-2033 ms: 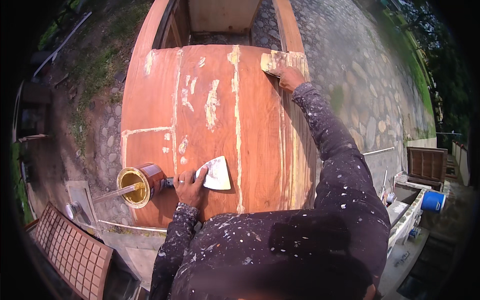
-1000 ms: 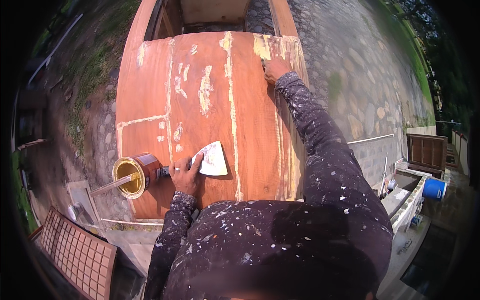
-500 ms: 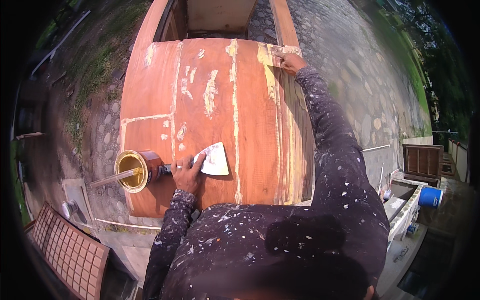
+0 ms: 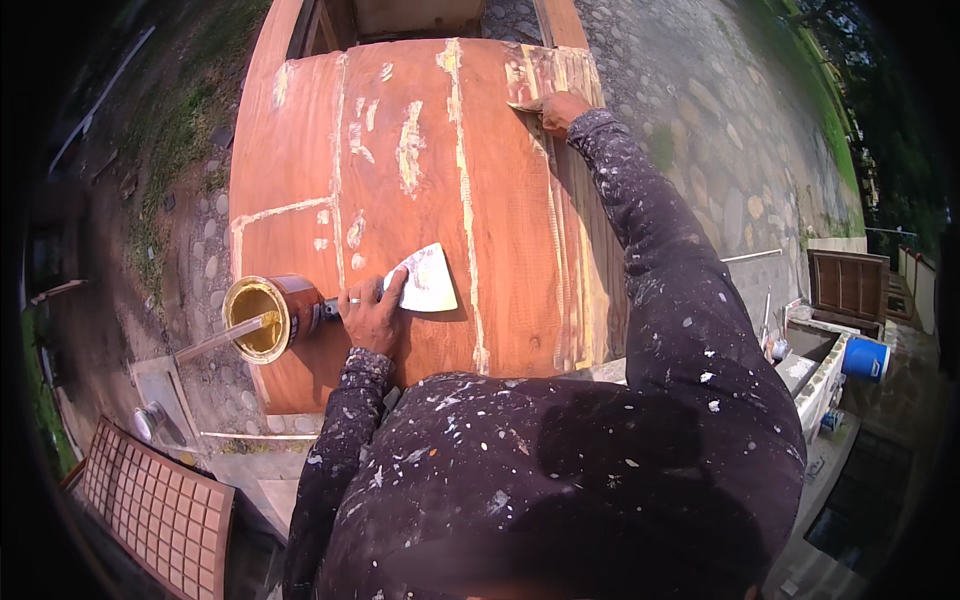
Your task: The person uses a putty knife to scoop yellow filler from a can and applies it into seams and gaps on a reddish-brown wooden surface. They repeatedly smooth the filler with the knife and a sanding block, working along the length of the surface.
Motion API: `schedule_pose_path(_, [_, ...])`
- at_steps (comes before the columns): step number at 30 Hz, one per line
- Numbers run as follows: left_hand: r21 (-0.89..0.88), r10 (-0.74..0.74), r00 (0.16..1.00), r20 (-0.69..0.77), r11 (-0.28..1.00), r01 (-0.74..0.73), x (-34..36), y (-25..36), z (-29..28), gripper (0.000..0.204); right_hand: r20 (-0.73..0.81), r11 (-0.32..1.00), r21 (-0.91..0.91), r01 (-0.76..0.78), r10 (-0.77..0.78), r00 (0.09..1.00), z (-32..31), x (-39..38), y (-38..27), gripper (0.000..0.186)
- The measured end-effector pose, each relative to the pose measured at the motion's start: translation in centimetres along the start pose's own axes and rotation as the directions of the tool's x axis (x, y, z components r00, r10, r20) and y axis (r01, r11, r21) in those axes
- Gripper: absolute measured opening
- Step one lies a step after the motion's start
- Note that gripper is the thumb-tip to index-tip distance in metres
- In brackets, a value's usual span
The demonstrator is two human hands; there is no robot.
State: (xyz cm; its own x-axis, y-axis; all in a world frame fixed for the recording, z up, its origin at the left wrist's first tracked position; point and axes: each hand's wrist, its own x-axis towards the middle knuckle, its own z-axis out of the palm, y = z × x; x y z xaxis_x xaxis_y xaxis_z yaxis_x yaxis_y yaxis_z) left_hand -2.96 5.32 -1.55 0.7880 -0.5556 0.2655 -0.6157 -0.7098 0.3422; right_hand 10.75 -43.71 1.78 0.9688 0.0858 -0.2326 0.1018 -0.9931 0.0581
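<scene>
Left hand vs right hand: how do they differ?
Left hand is near the torso; right hand, near the far right corner of the panel. Left hand holds a broad putty knife; right hand, a thin, mostly hidden tool. Left hand shows a ring; right hand shows none. Both: dark, paint-spattered sleeves.

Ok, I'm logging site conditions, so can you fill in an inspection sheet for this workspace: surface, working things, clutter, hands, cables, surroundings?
Surface: reddish wood with pale filler in streaks and patches, densest along the right side.
Working things: can of yellowish paste at the near left, stick in it; putty knife with smeared blade.
Clutter: gridded panel at lower left; blue drum at right.
Left hand: grips the putty knife.
Right hand: at the far right corner, gripping a thin blade, mostly hidden.
Cables: nothing seen.
Surroundings: outdoors; cobbles at right, grass at left.
</scene>
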Motion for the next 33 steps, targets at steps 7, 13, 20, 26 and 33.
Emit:
schedule_pose_path(7, [0.000, 0.040, 0.998, -0.039, 0.999, -0.040, -0.4, -0.4, 0.6, 0.053, 0.113, 0.953, 0.023, -0.302, 0.297, 0.948, 0.9, -14.2, -13.5, 0.015])
schedule_pose_path(13, [0.013, 0.127, 0.989, -0.079, 0.992, -0.127, -0.1, -1.3, 0.9, 0.056, 0.108, 0.979, -0.002, -0.203, 0.202, 0.973, -0.6, -24.1, -21.1, 0.037])
schedule_pose_path(20, [-0.005, 0.095, 0.995, -0.026, 0.995, -0.096, 0.2, -1.0, 0.6, 0.058, -0.049, 0.925, 0.307, -0.222, 0.249, 0.967, -4.3, -13.4, -5.8, 0.053])
schedule_pose_path(26, [-0.024, 0.055, 0.998, 0.018, 0.998, -0.054, 0.7, -0.5, -0.5, 0.059, -0.051, 0.988, 0.026, -0.150, 0.151, 0.987, -3.6, 5.1, 1.8, 0.040])
schedule_pose_path(33, [-0.005, 0.064, 0.998, 0.022, 0.998, -0.064, 0.3, -0.9, 0.1, 0.059, 0.124, 0.990, 0.041, -0.135, 0.129, 0.984, 0.0, 1.7, -1.3, 0.021])
